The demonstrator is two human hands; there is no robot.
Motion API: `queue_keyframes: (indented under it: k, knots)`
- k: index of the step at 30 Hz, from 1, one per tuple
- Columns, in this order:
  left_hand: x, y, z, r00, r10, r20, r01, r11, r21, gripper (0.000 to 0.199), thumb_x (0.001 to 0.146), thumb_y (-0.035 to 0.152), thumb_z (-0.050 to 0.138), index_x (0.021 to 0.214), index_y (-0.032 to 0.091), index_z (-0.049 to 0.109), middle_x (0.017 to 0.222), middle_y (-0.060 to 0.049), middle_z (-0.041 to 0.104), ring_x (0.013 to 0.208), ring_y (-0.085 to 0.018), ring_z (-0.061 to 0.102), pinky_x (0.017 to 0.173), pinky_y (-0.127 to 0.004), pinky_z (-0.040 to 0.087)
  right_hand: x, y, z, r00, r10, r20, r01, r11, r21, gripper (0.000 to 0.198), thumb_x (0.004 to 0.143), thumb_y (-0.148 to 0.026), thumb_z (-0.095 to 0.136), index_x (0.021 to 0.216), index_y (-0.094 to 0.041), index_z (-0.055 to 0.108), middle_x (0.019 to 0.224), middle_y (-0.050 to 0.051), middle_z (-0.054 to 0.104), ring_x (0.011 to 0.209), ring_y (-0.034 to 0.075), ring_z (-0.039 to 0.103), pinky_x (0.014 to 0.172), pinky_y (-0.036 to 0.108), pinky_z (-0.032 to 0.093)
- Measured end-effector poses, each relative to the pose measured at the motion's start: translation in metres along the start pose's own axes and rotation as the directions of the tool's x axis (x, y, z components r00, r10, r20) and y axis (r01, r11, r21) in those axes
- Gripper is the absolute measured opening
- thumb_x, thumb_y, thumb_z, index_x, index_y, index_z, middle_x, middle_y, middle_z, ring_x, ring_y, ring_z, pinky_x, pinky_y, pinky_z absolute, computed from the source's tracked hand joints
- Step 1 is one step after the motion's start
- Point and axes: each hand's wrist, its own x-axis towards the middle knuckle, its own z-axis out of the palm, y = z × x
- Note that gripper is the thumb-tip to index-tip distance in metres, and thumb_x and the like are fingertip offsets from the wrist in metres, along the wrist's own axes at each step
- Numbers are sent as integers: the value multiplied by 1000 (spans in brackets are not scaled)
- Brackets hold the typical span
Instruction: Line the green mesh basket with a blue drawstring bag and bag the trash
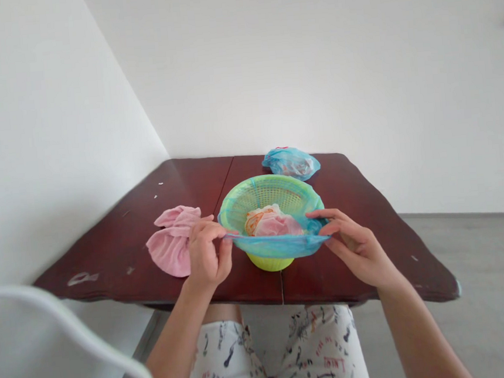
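A thin blue plastic bag (279, 247) lines a yellow-green basket (271, 264) near the table's front edge. My left hand (208, 249) pinches the bag's edge at the basket's left front. At the right front, my right hand (356, 244) grips the same edge between thumb and fingers. Inside the lined basket lies a crumpled pink and white cloth (275, 222) with some orange marking. Just left of my left hand, partly behind it, a pink cloth (171, 243) rests bunched on the table.
The dark red wooden table (346, 204) has a seam down its middle and small white scraps on the left. At its back sits a filled blue plastic bag (291, 163). White walls rise behind and left. A white cable (84, 339) curves across the lower left.
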Motion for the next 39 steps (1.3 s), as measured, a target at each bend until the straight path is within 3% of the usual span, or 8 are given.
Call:
queue_keyframes:
  k: [4, 11, 16, 20, 28, 32, 36, 39]
  knots:
    - [8, -8, 8, 993, -118, -1, 118, 992, 35, 8, 115, 26, 64, 123, 27, 64, 107, -7, 71, 110, -30, 74, 113, -56, 63, 1, 3, 5, 981, -70, -179, 50, 992, -117, 21, 117, -20, 67, 121, -34, 83, 153, 9, 72, 142, 31, 73, 118, 52, 62]
    - [17, -14, 9, 993, -111, 37, 116, 969, -218, 11, 120, 37, 69, 125, 29, 64, 97, 0, 73, 94, -22, 78, 119, -55, 66, 22, 23, 2, 877, -339, -339, 126, 846, -519, 26, 111, -11, 63, 118, -31, 79, 118, 7, 80, 110, 30, 77, 100, 50, 61]
    - [24, -15, 9, 978, -205, 37, 205, 921, -330, 19, 116, 45, 78, 116, 26, 73, 100, -4, 78, 97, -23, 82, 84, -34, 67, 42, 42, -13, 909, -271, -316, -4, 752, -659, 21, 111, -20, 64, 121, -29, 80, 120, 12, 81, 111, 36, 71, 102, 56, 55]
    - [41, -17, 4, 948, -279, 153, 318, 852, -416, 36, 117, 60, 75, 111, 24, 75, 87, -2, 73, 64, -15, 64, 55, -27, 46, 55, 50, -26, 956, -136, -260, -53, 791, -609, 21, 117, -28, 61, 126, -28, 79, 115, 10, 77, 92, 28, 69, 82, 45, 55]
    - [65, -58, -27, 849, -195, 491, 373, 880, -295, 64, 88, 65, 105, 132, 25, 82, 102, -5, 79, 81, -21, 70, 68, -30, 52, 59, 71, -40, 961, -137, -239, 4, 874, -486, 35, 115, -50, 74, 90, -28, 62, 102, 7, 65, 92, 27, 62, 78, 41, 49]
    - [80, -64, -44, 779, -181, 600, 359, 914, -191, 30, 105, 54, 91, 106, 25, 83, 96, -3, 77, 84, -21, 72, 76, -31, 55, 62, 74, -48, 978, -99, -186, 23, 927, -374, 47, 111, -57, 79, 83, -27, 58, 103, 7, 64, 97, 27, 62, 85, 42, 52]
    - [87, -65, -57, 814, -152, 561, 305, 933, -189, 38, 117, 57, 71, 100, 25, 81, 96, -5, 76, 87, -23, 71, 82, -34, 58, 58, 76, -62, 997, -40, -73, 19, 964, -265, 32, 114, -48, 70, 91, -26, 64, 110, 7, 66, 100, 27, 65, 89, 43, 56]
    - [84, -68, -63, 772, -228, 593, 375, 917, -135, 42, 120, 59, 64, 101, 25, 79, 91, -5, 76, 81, -22, 70, 74, -33, 56, 52, 83, -67, 996, -49, -73, 24, 951, -308, 12, 105, -35, 74, 97, -27, 69, 107, 6, 67, 96, 27, 66, 83, 42, 55]
